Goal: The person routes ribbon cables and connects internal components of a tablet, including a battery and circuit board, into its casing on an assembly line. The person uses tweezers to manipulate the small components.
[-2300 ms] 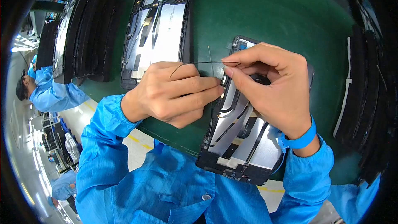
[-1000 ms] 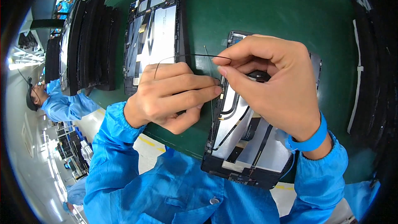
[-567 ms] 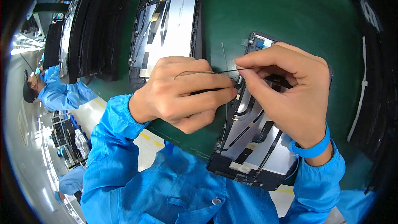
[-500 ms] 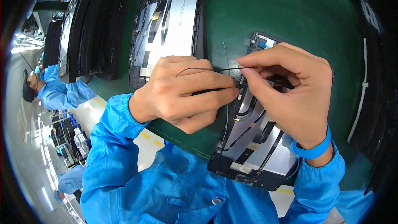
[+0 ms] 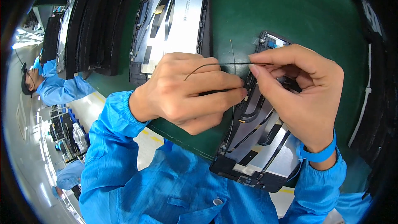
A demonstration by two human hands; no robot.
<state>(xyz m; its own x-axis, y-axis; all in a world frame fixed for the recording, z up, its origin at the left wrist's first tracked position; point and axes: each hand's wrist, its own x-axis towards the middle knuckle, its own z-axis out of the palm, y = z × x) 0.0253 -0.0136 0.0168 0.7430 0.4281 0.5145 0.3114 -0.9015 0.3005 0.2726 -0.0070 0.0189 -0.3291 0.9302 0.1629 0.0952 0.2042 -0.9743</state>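
An opened tablet [image 5: 275, 166], its silver plate and black flex strips exposed, lies tilted beneath my hands. My right hand [image 5: 309, 89] pinches a thin black cable [image 5: 241, 63] between thumb and index finger above the tablet's upper left edge. The cable runs leftward, and its loose end rests across the back of my left hand [image 5: 186, 93]. My left fingers are bent together, their tips at the tablet's left edge; the left thumb is hidden. Along that edge, a thin grey wire [image 5: 233, 52] passes by the left fingertips and sticks out past them onto the table.
Another opened tablet [image 5: 184, 20] lies beyond my left hand on the green table [image 5: 290, 4]. Black padded trays [image 5: 93, 25] stand stacked at the far left, near a person in blue [image 5: 62, 83]. A blue strap [image 5: 319, 154] circles my right wrist. Dark material [image 5: 379, 99] lines the right.
The view has shifted slightly. My right hand is a little farther right with the cable, whose loose end has slid right across my left hand. The left fingertips stay at the tablet's edge.
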